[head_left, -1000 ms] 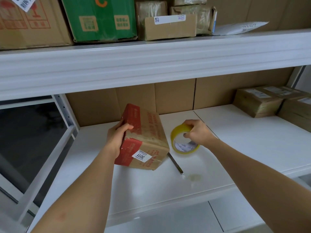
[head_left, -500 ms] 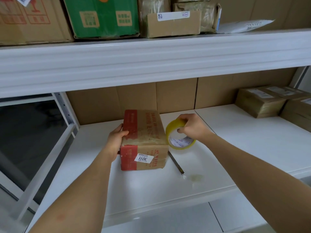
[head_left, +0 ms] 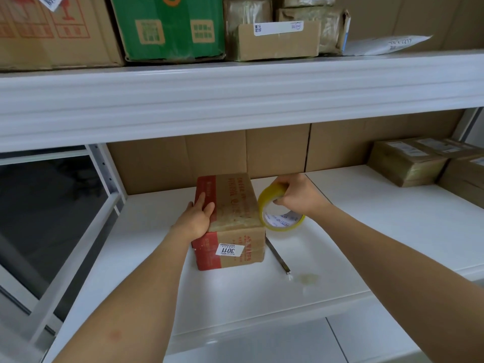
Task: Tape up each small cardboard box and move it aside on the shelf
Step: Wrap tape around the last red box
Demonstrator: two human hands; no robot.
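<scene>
Taping step: left hand (head_left: 199,217) presses flat fingers on the box (head_left: 230,221); right hand (head_left: 298,195) grips the tape roll (head_left: 281,209) just beside. Next, bridge tape across.

Bright, even, soft light; faint shadows; wide-angle bending at edges; slightly soft.
</scene>
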